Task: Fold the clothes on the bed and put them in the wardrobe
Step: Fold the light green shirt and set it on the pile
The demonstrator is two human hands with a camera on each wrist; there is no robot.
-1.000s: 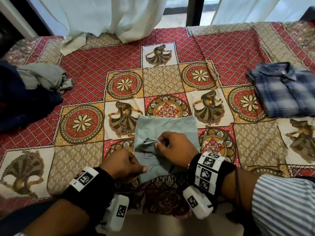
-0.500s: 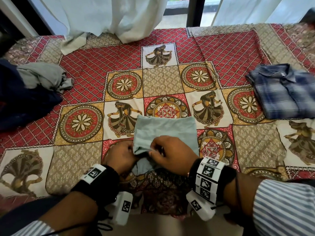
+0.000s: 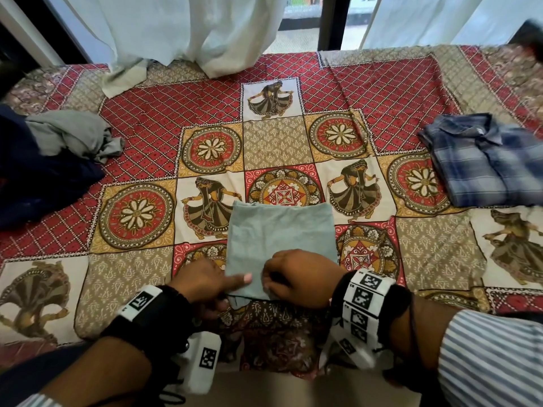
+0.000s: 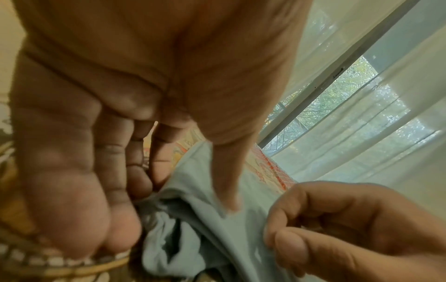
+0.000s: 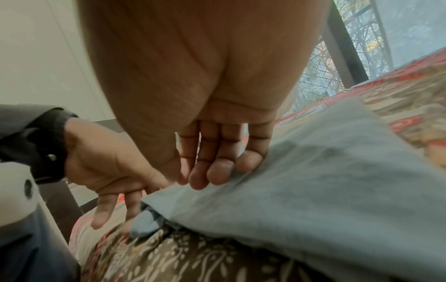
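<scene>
A light blue-grey garment (image 3: pixel 282 239) lies folded into a flat rectangle on the patterned bedspread (image 3: pixel 390 92), close to the bed's near edge. My left hand (image 3: pixel 235 289) holds its near left corner, thumb on top and fingers tucked underneath. In the left wrist view bunched folds of the garment (image 4: pixel 217 238) show under the top layer, beside the left hand (image 4: pixel 183 200). My right hand (image 3: pixel 270 284) pinches the near edge just to the right. Its fingers (image 5: pixel 217 171) curl onto the garment (image 5: pixel 313 181) in the right wrist view.
A folded blue plaid shirt (image 3: pixel 484 163) lies at the right of the bed. A crumpled grey garment (image 3: pixel 70 133) and dark navy clothes (image 3: pixel 35 183) are heaped at the left. White curtains (image 3: pixel 191 30) hang over the far edge before a window.
The loose bunched part at the garment's near end is now tucked under a smooth top layer. Both hands have come together at the near edge.
</scene>
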